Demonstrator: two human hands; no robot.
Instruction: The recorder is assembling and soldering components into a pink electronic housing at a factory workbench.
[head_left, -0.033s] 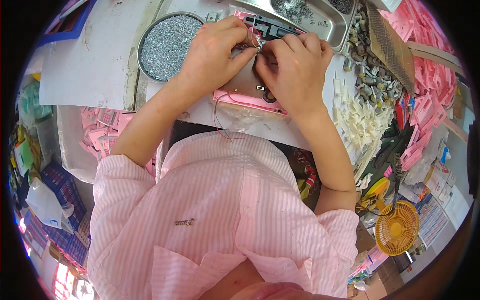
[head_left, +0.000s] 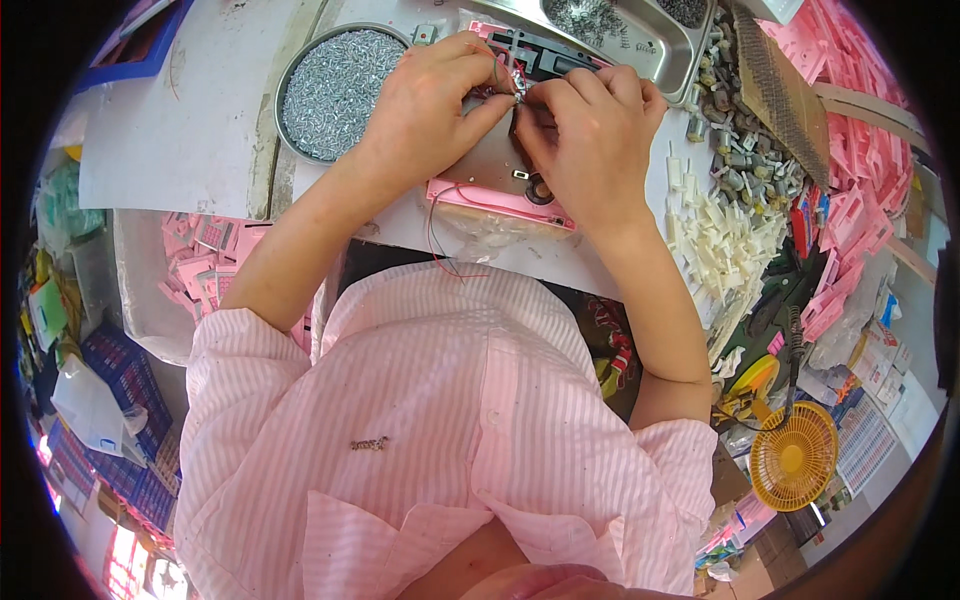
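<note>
A pink plastic casing (head_left: 500, 203) with a brown-grey metal plate (head_left: 480, 165) lies on the table in front of me, with a black slotted part (head_left: 545, 55) along its far side. Above the plate, my left hand (head_left: 435, 105) and my right hand (head_left: 595, 135) meet fingertip to fingertip, both closed in a pinch. A small silvery part (head_left: 519, 86) with thin red and green wires shows between them; the fingers partly hide it. Red and green wires (head_left: 432, 225) also hang from the casing's near left corner. Clear plastic wrap (head_left: 490, 238) lies under the near edge.
A round tin of small silvery screws (head_left: 340, 95) stands left of my hands. Beyond them is a metal tray (head_left: 650, 55) with dark screws. To the right lie small motors (head_left: 735, 150), white plastic pieces (head_left: 720, 225), pink casings (head_left: 850, 230) and a yellow fan (head_left: 793, 458).
The silvery part and wires between my fingertips have shifted slightly. My hands and the casing stay in nearly the same place.
</note>
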